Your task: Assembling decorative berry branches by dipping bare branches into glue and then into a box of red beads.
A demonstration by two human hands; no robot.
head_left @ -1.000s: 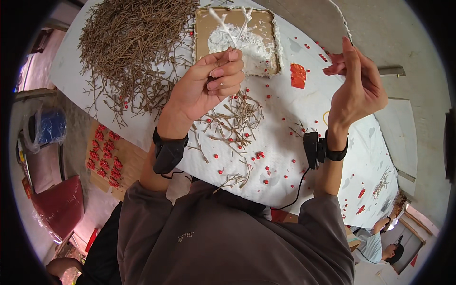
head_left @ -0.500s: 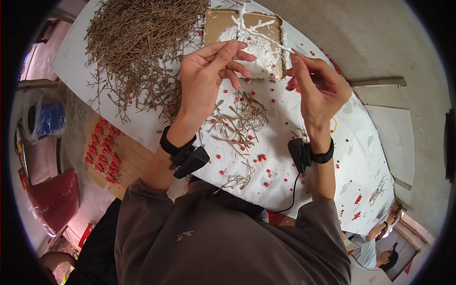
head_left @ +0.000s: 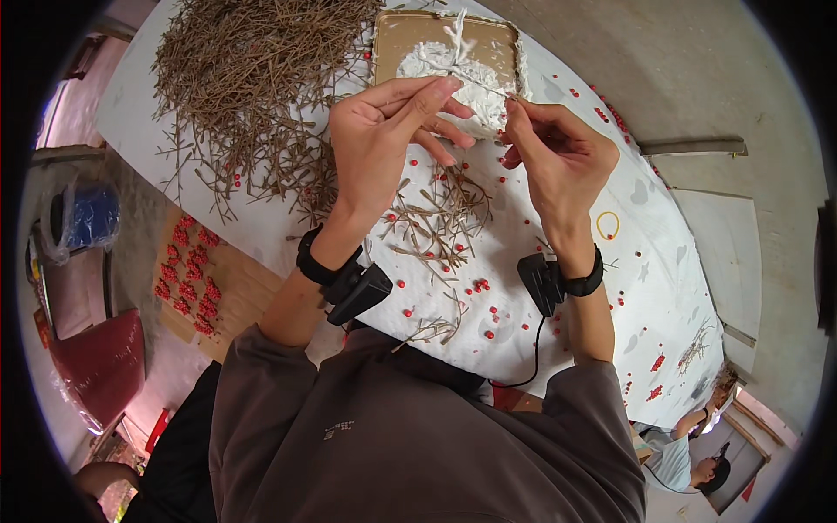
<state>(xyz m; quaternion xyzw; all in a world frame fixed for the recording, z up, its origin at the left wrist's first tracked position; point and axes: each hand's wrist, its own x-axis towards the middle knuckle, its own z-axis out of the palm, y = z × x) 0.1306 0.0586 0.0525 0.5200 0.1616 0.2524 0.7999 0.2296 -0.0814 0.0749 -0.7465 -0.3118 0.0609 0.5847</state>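
Observation:
My right hand (head_left: 567,157) pinches the end of a thin twig (head_left: 458,35), whose forked part is coated white. The twig reaches left over a gold tray (head_left: 497,30) partly filled with white, clumpy material (head_left: 484,109). Beside the twig, my left hand (head_left: 375,144) has thumb and index fingertip together, the other fingers loosely curled. Whether those fingertips grip the twig or some other small thing, I cannot make out. Below the hands lie loose brown twigs (head_left: 440,218) and scattered red berries (head_left: 481,286) on the white-covered table (head_left: 514,244).
A large heap of brown twigs (head_left: 261,70) fills the table's far left. Clusters of red berries (head_left: 187,279) lie on cardboard (head_left: 240,305) lower left. A yellow rubber band (head_left: 608,225) rests right of my right wrist. Another person (head_left: 689,458) is at the lower right.
My right hand has moved left and slightly down, bringing the white-coated twig lower over the tray's white material. My left hand has shifted slightly to the right.

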